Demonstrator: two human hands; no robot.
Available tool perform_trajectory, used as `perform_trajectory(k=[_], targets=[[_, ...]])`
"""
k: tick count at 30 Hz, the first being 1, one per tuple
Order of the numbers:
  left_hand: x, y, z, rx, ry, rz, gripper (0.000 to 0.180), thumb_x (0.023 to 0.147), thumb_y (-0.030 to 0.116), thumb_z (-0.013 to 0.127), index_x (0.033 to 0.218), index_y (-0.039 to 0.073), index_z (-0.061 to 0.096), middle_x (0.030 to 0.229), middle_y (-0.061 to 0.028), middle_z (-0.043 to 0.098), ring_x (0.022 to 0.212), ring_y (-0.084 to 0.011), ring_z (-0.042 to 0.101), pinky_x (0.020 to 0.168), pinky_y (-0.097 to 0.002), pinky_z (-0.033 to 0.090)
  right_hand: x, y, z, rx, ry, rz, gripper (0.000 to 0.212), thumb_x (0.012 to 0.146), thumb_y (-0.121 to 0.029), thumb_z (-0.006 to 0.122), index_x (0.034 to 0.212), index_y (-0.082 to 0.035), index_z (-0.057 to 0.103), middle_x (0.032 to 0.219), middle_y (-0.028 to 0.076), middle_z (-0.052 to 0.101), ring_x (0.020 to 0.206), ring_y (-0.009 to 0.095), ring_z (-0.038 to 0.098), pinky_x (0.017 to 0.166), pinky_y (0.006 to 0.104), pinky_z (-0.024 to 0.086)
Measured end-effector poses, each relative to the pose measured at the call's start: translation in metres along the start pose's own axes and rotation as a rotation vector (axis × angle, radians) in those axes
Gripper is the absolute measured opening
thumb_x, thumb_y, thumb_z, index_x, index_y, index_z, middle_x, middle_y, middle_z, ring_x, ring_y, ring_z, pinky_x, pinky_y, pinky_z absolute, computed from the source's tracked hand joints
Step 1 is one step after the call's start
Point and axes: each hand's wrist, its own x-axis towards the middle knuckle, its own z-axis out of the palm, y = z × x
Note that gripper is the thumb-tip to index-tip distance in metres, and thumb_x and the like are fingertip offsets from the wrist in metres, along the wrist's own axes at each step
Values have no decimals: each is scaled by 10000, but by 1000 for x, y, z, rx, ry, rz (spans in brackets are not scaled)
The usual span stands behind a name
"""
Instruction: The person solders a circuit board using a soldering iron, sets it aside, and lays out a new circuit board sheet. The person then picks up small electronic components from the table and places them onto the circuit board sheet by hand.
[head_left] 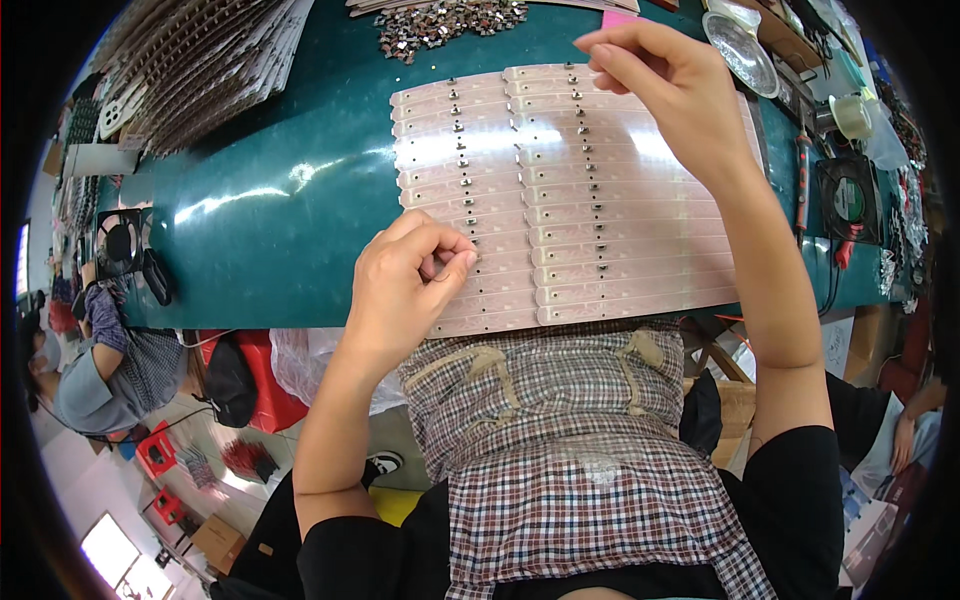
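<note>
Two columns of overlapping pale pink strips (pixel 640 215) lie in front of me on the green table. Small metal pieces (pixel 463 162) sit on many of the strips in a row down each column; the lowest strips show only small dark holes. Over the left column, my left hand (pixel 405 280) is closed in a pinch at the row of holes; what its fingertips hold is too small to make out. My right hand (pixel 675 85) is raised over the far end of the right column, thumb and forefinger drawn together, and anything between them cannot be made out.
A heap of small metal parts (pixel 440 28) lies at the far edge. Stacked strips (pixel 215 70) stand far left. A small fan (pixel 848 198), a clear dish (pixel 740 52) and a screwdriver (pixel 803 175) are at the right. Another person (pixel 100 370) sits left.
</note>
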Motion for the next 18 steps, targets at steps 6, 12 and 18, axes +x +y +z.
perform_trajectory(k=[6, 12, 18], targets=[[0, -2, 2, 84, 22, 86, 93, 804, 57, 777, 865, 57, 706, 803, -19, 613, 642, -126, 533, 651, -290, 446, -34, -10, -5, 3, 76, 26, 106, 881, -37, 722, 967, 22, 742, 873, 86, 739, 769, 142, 697, 704, 263, 543], [-2, 1, 7, 384, 123, 389, 146, 758, 59, 800, 838, 76, 679, 789, -32, 596, 666, -190, 562, 651, -334, 416, -79, -30, -16, -129, -126, 127, 140, 891, -40, 728, 1011, 29, 752, 894, 86, 751, 807, 121, 699, 746, 250, 561], [-2, -1, 7, 432, 154, 471, 143, 751, 59, 800, 849, 75, 697, 785, -39, 607, 678, -219, 571, 648, -345, 409, -125, -33, -6, -156, -307, 191, 75, 874, -38, 734, 917, 19, 712, 813, 96, 697, 732, 165, 682, 671, 281, 539]])
